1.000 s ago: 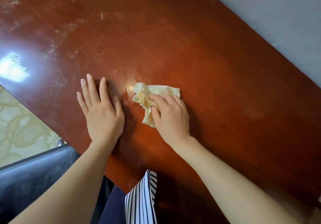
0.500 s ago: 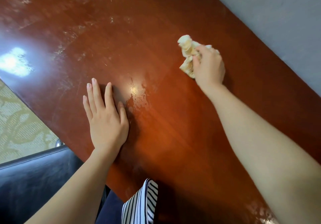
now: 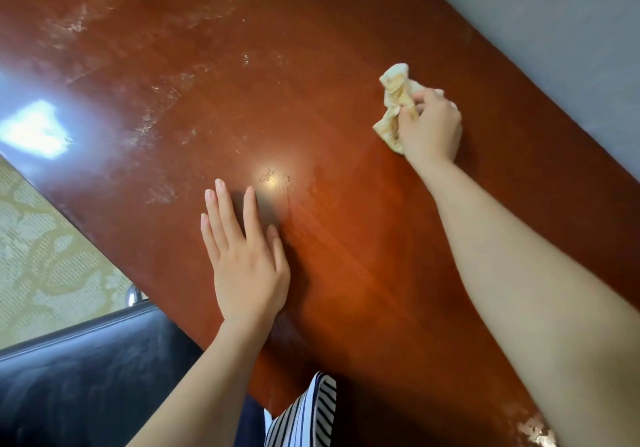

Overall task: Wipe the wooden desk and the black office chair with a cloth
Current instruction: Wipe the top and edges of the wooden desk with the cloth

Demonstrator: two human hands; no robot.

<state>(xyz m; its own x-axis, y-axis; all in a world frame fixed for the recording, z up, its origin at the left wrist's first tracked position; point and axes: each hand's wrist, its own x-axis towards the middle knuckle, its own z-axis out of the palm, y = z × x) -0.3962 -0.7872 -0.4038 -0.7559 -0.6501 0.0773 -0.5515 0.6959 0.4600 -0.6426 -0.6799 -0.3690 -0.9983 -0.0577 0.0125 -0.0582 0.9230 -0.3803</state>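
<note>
Your right hand (image 3: 431, 127) is reached out across the wooden desk (image 3: 346, 48), arm extended, fingers and thumb curled round a crumpled cream cloth (image 3: 394, 107) pressed to the glossy red-brown top near its far edge, just short of the grey wall (image 3: 554, 30). Your left hand (image 3: 246, 256) lies palm down on the desk nearer you, fingers straight, slightly spread, holding nothing; pale smears streak the wood beyond it. The black office chair (image 3: 86, 377) shows at lower left below the desk's near edge, beside a striped garment (image 3: 304, 412) and patterned floor (image 3: 41, 266).
</note>
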